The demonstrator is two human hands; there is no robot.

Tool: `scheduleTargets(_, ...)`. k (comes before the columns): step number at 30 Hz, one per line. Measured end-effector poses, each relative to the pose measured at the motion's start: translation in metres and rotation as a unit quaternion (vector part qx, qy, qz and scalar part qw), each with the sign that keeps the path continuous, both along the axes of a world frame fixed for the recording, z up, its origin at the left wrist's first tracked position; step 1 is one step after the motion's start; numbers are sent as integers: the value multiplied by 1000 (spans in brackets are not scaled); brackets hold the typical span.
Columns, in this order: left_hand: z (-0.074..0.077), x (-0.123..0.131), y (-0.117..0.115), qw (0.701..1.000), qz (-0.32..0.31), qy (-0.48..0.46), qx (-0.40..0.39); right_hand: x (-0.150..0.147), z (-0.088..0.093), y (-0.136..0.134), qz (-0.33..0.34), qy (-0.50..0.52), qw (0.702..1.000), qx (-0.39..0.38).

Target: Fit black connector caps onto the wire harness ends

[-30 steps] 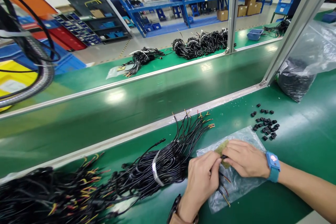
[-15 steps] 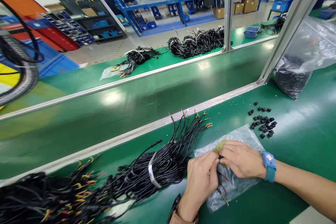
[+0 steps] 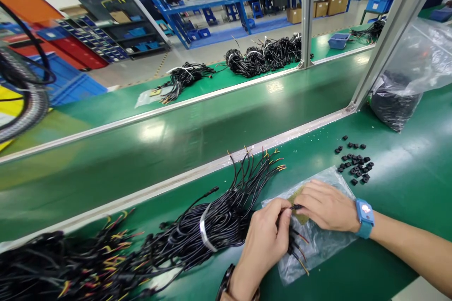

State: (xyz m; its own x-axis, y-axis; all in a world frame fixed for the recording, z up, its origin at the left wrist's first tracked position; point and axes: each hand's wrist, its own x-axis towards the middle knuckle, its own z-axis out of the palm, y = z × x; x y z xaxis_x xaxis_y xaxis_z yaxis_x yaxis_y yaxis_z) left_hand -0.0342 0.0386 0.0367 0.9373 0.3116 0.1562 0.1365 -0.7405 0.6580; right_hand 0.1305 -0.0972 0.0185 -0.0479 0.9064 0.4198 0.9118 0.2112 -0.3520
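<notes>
Over a clear plastic bag (image 3: 332,240), my left hand (image 3: 266,230) pinches a thin black cable (image 3: 294,207) between thumb and fingers. My right hand (image 3: 326,204), wearing a blue wristband, is closed on the dark end of the same cable. Partly hidden beneath my right fingers lies a yellow-green sponge-like piece (image 3: 302,217). Below my left fingers, cable ends with stripped coloured wires (image 3: 301,261) rest on the bag. Left of my left hand is a bundle of black cables (image 3: 226,221), bound with a white tie.
Small black parts (image 3: 357,169) lie scattered beyond the bag. A tangled cable pile (image 3: 52,263) fills the lower left. A metal post (image 3: 391,37) rises near a bag of black parts (image 3: 395,103). More cable bundles (image 3: 264,59) lie across the green channel.
My hands have drawn slightly apart, uncovering a short length of cable between them. My right fingers now cover more of the sponge-like piece.
</notes>
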Motion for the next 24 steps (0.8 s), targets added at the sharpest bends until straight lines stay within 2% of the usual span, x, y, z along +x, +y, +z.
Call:
scheduleTargets(8, -10, 1, -6, 997, 12, -29, 70, -6, -2, 0, 1, 8, 1000, -13)
scheduleTargets(17, -12, 1, -13, 996, 34, -29, 81, -18, -17, 2, -44, -15, 998, -40)
scheduleTargets(20, -11, 1, -13, 996, 32, -26, 75, -15, -13, 2, -39, -5, 998, -38)
scheduleTargets(24, -10, 2, -13, 997, 39, -25, 63, -5, 1, 0, -10, 39, 998, -44)
